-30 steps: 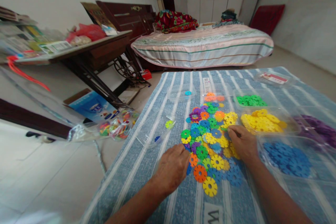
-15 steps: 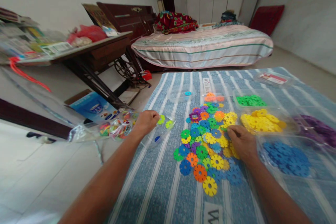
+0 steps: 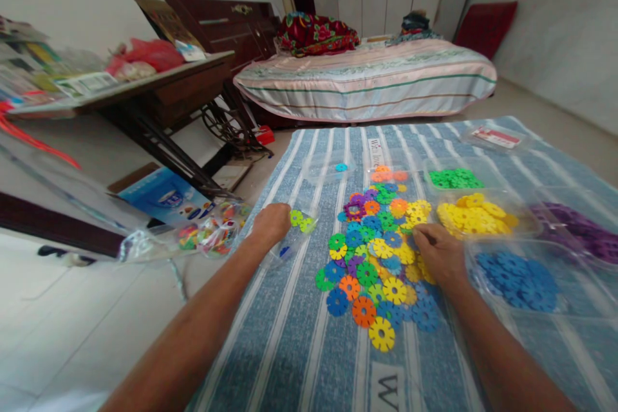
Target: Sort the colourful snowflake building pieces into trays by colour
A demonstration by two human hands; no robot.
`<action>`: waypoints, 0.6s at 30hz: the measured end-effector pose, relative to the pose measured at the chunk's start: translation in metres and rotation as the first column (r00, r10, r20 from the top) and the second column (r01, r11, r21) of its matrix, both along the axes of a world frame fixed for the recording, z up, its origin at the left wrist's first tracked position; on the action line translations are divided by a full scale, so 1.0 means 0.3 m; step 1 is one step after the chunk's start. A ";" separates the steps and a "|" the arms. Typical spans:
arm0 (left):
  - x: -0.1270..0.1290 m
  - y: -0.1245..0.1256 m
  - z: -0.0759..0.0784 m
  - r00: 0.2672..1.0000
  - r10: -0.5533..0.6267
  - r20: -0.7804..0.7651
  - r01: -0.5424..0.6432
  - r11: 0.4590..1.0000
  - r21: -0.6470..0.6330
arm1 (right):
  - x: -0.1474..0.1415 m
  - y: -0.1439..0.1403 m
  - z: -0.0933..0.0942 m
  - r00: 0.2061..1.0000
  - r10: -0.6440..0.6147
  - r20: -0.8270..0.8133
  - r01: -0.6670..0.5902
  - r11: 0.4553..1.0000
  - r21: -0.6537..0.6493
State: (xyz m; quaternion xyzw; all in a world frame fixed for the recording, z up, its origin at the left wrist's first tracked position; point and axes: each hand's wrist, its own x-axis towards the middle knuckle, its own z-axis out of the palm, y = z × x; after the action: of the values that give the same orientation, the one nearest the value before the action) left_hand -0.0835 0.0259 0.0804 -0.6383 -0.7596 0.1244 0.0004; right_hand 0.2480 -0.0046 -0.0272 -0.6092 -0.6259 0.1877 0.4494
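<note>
A loose pile of coloured flower-shaped plastic discs (image 3: pixel 374 257) lies on a blue striped mat (image 3: pixel 299 335). My left hand (image 3: pixel 271 224) reaches to the mat's left edge, over a clear tray (image 3: pixel 288 246). Its fingertips pinch a lime green disc (image 3: pixel 295 217), and a second lime disc (image 3: pixel 308 225) lies just beside it. My right hand (image 3: pixel 434 254) rests on the right side of the pile, fingers curled down onto the discs. Whether it holds one is hidden.
Clear trays of sorted discs stand to the right: green (image 3: pixel 454 178), yellow (image 3: pixel 476 215), blue (image 3: pixel 514 270), purple (image 3: pixel 579 232). A bag of mixed pieces (image 3: pixel 212 232) and a blue box (image 3: pixel 164 196) lie on the floor by a sewing table (image 3: pixel 159 90). A bed (image 3: pixel 367 84) stands behind.
My left hand left the pile's near-left edge and reached out to the clear tray with a lime disc. My right hand stayed on the pile.
</note>
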 end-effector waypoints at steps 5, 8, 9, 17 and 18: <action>0.035 -0.050 0.032 0.997 0.043 -0.058 -0.039 0.997 0.066 | 0.000 0.004 -0.005 1.000 0.001 0.003 -0.002 1.000 0.017; 0.095 -0.122 0.089 0.996 -0.074 0.049 0.065 0.984 0.164 | 0.001 0.007 -0.009 1.000 0.005 -0.003 -0.005 1.000 0.022; 0.125 -0.151 0.104 0.974 -0.181 0.140 0.156 0.973 0.172 | 0.001 0.008 -0.009 1.000 0.006 -0.003 -0.006 1.000 0.024; 0.391 -0.322 -0.002 0.719 -0.534 0.444 0.607 0.794 -0.028 | -0.002 0.007 0.004 1.000 0.007 0.016 -0.008 1.000 0.027; 0.411 -0.330 -0.023 0.734 -0.531 0.424 0.604 0.796 -0.048 | -0.003 0.006 0.007 1.000 0.007 0.015 -0.007 0.999 0.032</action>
State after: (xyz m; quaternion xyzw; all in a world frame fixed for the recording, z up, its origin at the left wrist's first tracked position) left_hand 0.0397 -0.0730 0.0735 -0.8488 -0.4970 0.0582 -0.1707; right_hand 0.2472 -0.0028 -0.0251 -0.6011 -0.6344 0.1746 0.4536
